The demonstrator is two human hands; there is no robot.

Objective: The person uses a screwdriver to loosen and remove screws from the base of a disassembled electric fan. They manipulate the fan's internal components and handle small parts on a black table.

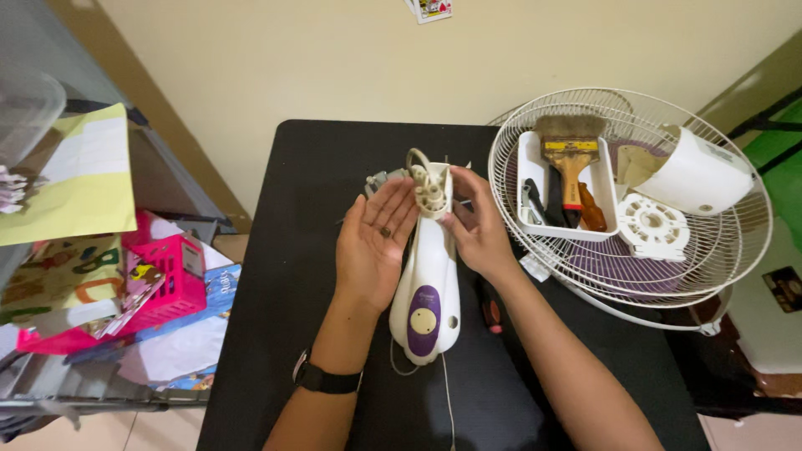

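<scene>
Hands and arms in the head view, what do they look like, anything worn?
Both forearms are bare, with no sleeves in view and no gloves. The left hand has a black watch with a dark band on its wrist. The right hand shows no ring, band or watch.

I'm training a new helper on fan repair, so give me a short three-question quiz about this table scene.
1. True or false: the left hand lies palm up with small dark bits on it.
2. What does the right hand touch? A) the paintbrush B) the white fan neck C) the pink basket
3. Where does the white tray with the paintbrush sit?

Key: 1 true; 2 B; 3 inside the wire fan guard, right of the hands.
</scene>
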